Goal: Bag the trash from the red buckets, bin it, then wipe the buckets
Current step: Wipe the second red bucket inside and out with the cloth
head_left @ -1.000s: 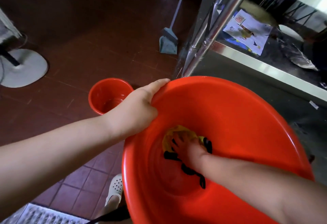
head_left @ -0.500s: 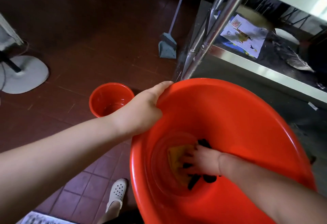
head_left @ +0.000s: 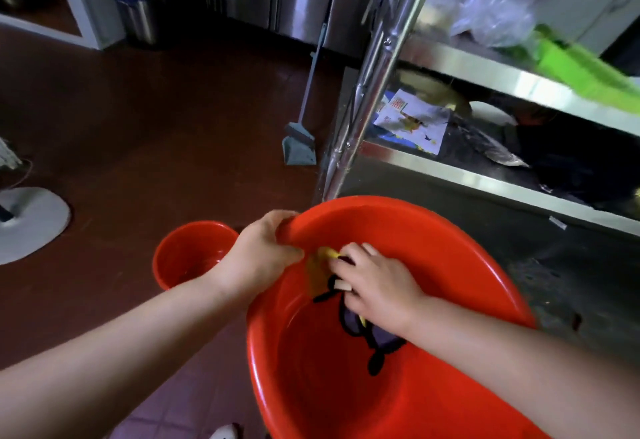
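A large red bucket [head_left: 433, 251] is tilted toward me at the lower centre. My left hand [head_left: 259, 255] grips its near-left rim, fingers curled over the edge. Inside it, my right hand [head_left: 374, 282] presses a yellow cloth with black edging [head_left: 317, 272] against the upper-left inner wall; part of the cloth trails down under my wrist. A smaller red bucket [head_left: 188, 251] stands upright on the floor to the left, partly hidden by my left forearm.
A steel shelf rack [head_left: 485, 165] stands right behind the bucket, its leg [head_left: 360, 120] close to the rim. A dustpan with a long handle [head_left: 299, 144] leans at the rack. A white fan base [head_left: 31, 220] sits at far left on the tiled floor.
My right hand slid the cloth from the bucket's bottom up to the wall near my left hand. My view lifted, showing more of the rack and the room.
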Demonstrator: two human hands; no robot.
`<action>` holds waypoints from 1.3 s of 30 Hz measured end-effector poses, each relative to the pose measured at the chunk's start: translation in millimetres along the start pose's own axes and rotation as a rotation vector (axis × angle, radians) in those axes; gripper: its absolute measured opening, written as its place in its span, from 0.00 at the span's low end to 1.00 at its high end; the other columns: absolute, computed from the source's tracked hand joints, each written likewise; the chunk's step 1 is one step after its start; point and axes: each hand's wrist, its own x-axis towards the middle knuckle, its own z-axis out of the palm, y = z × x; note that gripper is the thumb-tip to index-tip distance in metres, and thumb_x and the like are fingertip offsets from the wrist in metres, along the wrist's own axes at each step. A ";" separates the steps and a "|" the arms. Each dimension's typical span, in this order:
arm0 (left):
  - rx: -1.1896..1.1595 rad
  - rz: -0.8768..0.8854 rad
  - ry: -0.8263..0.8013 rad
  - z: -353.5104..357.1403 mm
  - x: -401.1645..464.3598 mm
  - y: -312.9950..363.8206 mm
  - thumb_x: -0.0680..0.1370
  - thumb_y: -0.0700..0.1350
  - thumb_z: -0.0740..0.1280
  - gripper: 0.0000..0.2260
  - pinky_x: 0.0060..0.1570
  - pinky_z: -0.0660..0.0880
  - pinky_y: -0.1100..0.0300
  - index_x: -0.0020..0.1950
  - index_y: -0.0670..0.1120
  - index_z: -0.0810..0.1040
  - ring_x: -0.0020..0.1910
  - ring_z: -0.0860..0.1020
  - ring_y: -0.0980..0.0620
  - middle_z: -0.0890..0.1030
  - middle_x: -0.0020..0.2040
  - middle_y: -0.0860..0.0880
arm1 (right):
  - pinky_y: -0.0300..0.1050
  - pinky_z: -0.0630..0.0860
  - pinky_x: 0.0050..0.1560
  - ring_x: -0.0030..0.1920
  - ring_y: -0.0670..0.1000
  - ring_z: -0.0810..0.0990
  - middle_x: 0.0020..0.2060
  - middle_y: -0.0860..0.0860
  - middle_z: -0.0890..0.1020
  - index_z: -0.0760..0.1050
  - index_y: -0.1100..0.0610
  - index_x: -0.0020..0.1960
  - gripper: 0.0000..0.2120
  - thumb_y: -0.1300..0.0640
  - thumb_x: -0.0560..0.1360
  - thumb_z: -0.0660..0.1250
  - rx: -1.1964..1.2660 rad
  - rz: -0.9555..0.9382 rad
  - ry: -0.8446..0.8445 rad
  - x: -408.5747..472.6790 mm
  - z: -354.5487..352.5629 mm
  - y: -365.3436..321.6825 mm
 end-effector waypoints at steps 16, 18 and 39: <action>0.015 -0.037 0.016 2.7 -5.6 8.7 0.66 0.33 0.69 0.18 0.24 0.69 0.69 0.51 0.49 0.75 0.27 0.75 0.59 0.78 0.35 0.50 | 0.54 0.62 0.64 0.73 0.54 0.56 0.77 0.46 0.48 0.40 0.46 0.77 0.36 0.42 0.77 0.58 -0.112 0.135 0.007 23.4 -69.1 27.3; 0.005 -0.040 0.017 1.7 -5.5 8.4 0.66 0.33 0.69 0.17 0.24 0.69 0.70 0.50 0.50 0.75 0.26 0.75 0.60 0.79 0.34 0.51 | 0.56 0.52 0.71 0.75 0.53 0.49 0.77 0.49 0.44 0.38 0.49 0.77 0.42 0.42 0.75 0.63 -0.116 0.083 -0.012 27.2 -60.1 28.1; -0.136 -0.053 0.032 8.8 -33.4 13.0 0.69 0.29 0.65 0.21 0.42 0.81 0.50 0.56 0.49 0.73 0.42 0.81 0.46 0.80 0.47 0.44 | 0.49 0.72 0.45 0.51 0.56 0.78 0.49 0.53 0.74 0.66 0.51 0.65 0.34 0.40 0.64 0.73 -0.225 0.327 0.058 32.1 -32.5 76.1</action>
